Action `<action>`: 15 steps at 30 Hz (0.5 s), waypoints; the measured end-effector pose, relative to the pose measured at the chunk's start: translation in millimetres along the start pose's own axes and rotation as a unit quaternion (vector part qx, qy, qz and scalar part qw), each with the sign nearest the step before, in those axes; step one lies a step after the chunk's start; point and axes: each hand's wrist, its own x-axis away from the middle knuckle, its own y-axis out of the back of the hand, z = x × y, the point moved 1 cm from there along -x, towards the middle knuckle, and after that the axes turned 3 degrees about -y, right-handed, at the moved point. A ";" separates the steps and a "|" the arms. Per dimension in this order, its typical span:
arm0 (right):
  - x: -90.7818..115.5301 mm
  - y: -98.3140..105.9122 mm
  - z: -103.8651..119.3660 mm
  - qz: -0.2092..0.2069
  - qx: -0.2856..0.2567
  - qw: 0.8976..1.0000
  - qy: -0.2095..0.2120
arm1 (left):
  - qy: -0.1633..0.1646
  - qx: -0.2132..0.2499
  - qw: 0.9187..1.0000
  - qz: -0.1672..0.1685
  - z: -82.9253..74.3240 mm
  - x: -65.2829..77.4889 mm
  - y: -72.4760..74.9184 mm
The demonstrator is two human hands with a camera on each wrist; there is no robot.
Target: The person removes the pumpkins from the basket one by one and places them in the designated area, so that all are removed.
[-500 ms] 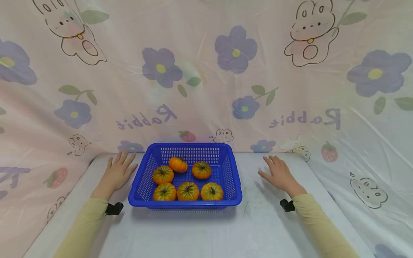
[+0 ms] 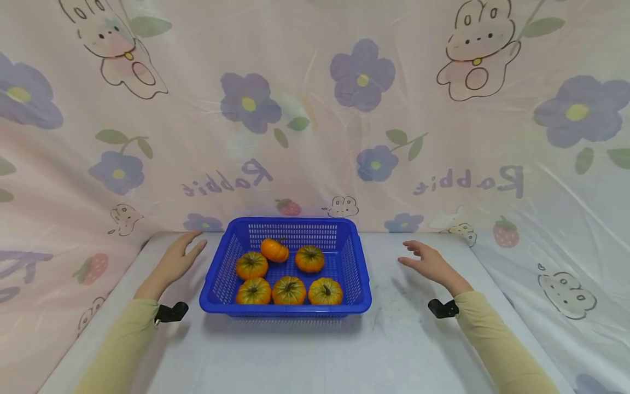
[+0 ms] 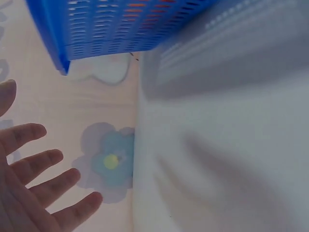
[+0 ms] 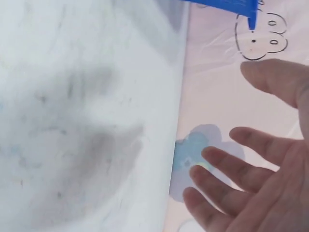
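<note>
A blue plastic basket (image 2: 285, 310) with slotted walls stands on the white table in the head view. Several small orange pumpkins with greenish tops lie inside it, one of them a pumpkin (image 2: 274, 250) tipped on its side at the back. To the basket's left, my left hand (image 2: 176, 261) is held above the table, apart from the rim, its fingers spread and slightly bent in the left wrist view. My right hand (image 2: 431, 265) hovers to the basket's right, farther from it, fingers apart and gently bent. Both hands hold nothing.
The white table (image 2: 305, 355) reaches to a patterned curtain (image 2: 315, 137) with rabbits and flowers, which hangs behind it and along both sides. A black wrist camera (image 2: 172, 312) sits on the left sleeve, another black camera (image 2: 443, 308) on the right one.
Both hands have turned from palm down to palms facing inward, lifting off the table. The basket and pumpkins keep their places; the whole view has shifted slightly.
</note>
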 end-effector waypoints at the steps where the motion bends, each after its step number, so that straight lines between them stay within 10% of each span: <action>1: -0.3 1.0 1.6 0.002 -0.008 1.000 -0.005 | 0.006 0.007 1.000 0.000 -0.7 0.7 1.3; 8: 0.4 8.7 13.1 0.006 -0.074 0.996 -0.044 | 0.037 0.095 0.994 0.034 -5.4 3.4 5.0; 15: 2.7 20.1 30.8 0.030 -0.218 0.972 -0.078 | 0.059 0.239 0.963 0.108 -8.1 4.2 2.1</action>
